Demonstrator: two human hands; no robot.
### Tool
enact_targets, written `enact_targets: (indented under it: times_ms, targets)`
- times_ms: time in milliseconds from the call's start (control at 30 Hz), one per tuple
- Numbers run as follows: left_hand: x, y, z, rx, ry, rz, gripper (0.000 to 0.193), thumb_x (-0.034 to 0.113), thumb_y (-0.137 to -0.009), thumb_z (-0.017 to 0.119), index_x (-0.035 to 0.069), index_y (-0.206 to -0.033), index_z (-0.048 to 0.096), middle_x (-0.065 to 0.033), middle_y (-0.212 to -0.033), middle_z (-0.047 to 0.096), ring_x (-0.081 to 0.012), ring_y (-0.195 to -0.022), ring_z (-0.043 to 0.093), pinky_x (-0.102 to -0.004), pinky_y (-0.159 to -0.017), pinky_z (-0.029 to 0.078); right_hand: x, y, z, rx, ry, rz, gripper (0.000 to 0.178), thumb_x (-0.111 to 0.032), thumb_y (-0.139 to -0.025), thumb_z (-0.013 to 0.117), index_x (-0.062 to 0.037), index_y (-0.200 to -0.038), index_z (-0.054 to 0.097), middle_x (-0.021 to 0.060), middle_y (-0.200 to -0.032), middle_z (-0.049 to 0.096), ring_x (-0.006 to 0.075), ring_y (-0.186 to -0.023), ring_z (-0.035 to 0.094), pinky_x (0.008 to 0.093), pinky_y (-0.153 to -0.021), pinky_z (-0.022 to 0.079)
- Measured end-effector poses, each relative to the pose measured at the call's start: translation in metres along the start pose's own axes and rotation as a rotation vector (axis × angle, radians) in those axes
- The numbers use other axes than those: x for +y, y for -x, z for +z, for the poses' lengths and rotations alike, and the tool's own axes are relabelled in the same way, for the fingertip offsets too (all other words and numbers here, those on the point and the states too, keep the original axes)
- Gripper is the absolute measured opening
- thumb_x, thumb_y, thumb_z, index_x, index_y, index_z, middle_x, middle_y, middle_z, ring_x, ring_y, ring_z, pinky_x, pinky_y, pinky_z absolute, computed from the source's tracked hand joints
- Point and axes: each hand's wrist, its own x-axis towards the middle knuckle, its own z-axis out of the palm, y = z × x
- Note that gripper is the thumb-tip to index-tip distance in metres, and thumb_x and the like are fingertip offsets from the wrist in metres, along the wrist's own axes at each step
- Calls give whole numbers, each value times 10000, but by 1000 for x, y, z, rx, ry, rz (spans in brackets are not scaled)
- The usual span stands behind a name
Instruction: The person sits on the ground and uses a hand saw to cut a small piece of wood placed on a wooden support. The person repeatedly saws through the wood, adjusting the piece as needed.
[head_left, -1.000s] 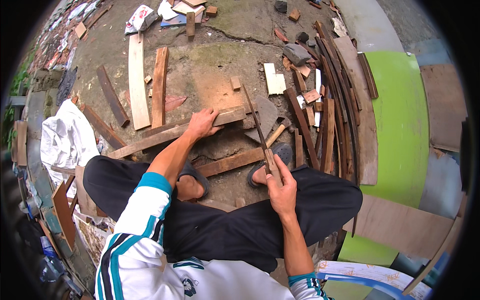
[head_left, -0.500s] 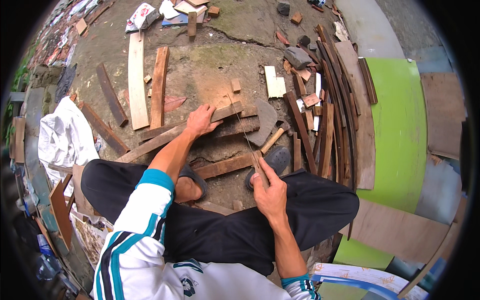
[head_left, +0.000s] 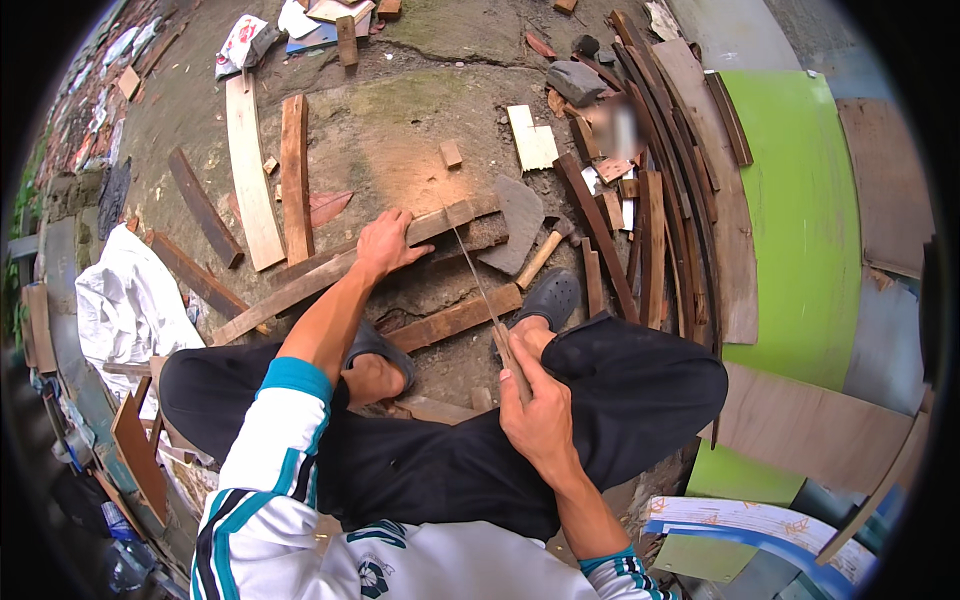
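Got my left grip (head_left: 385,246) clamped over this long brown wooden strip (head_left: 428,229), slanting near-left to far-right, probably steadying it; right grip (head_left: 538,418) wrapped around the thin-bladed, wooden-handled handsaw (head_left: 505,343) crossing it.

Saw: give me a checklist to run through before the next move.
1. Right hand has a grip on the saw handle: ok.
2. Left hand holds the beam: ok.
3. Blade meets the beam near its right end: ok.
4. Left hand apart from the blade: ok, a gap shows.
5. Right shoe well clear of the saw: cannot tell; they look close, and depth is unclear.
6. Beam firmly supported under the blade: cannot tell, its underside is hidden.
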Motion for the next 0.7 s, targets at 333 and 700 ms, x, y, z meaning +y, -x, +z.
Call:
enact_targets:
  times_ms: [333,700]
  targets:
    - [14,-12,5,-41,-130,-56,556,451,-759,823,42,-1093,647,-152,-1055,664,-355,-1063,648,-479,-871,546,-27,-16,-10,-185,-62,182,527,-97,-942,615,72,-1432,518,316,-1077,702,462,-987,698,466,-850,557]
    - [8,-7,22,71,-19,5,561,414,-743,834,136,-1200,665,-150,-1083,725,-348,-997,710,-468,-809,574,11,4,-27,-276,-127,-40,638,-54,-920,617,90,-1508,415,351,-1282,636,443,-1190,655,409,-950,549]
